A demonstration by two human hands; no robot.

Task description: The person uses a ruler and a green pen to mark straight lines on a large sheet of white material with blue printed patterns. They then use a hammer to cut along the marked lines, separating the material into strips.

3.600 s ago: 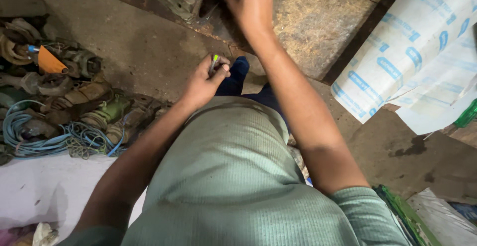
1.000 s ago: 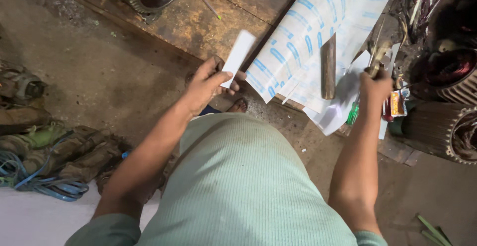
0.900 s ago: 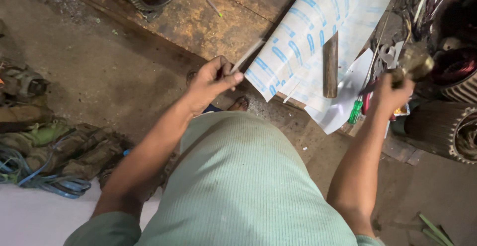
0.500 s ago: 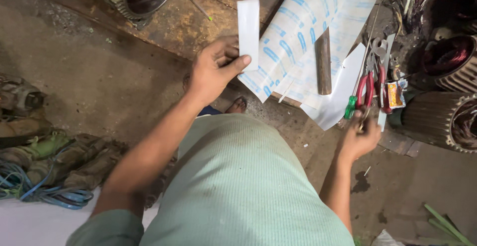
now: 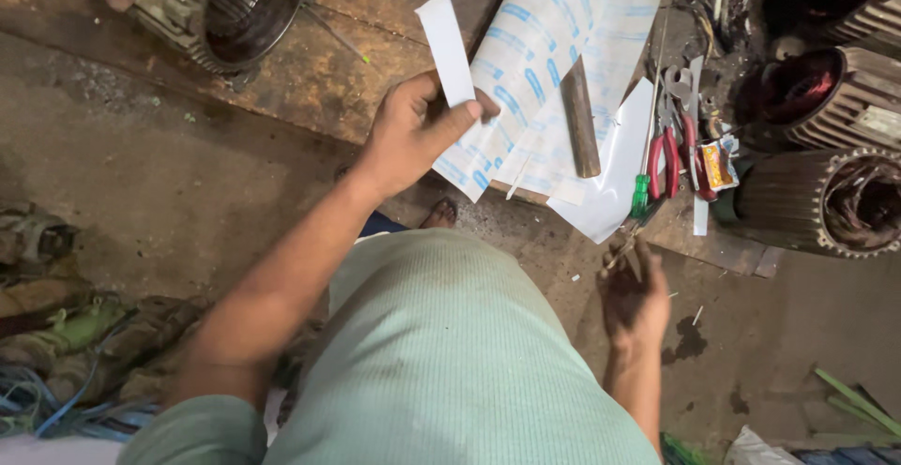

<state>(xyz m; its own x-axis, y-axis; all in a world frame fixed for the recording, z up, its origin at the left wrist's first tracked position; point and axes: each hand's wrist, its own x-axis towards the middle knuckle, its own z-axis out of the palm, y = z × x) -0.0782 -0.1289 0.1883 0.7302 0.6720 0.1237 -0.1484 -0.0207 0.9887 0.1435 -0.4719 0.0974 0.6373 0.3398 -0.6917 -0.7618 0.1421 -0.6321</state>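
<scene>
the white paper strip [image 5: 448,47], narrow and stiff, stands upright, pinched between the thumb and fingers of my left hand [image 5: 413,132] above the wooden board [image 5: 375,43]. just right of it lie glossy white sheets with blue print [image 5: 554,43], a dull brown metal rod [image 5: 580,118] on them, and red-handled pliers [image 5: 668,151] beside. my right hand [image 5: 635,296] hangs low over the stained floor, fingers loosely spread, gripping nothing i can make out. ribbed motor housings [image 5: 221,5] sit on the board.
</scene>
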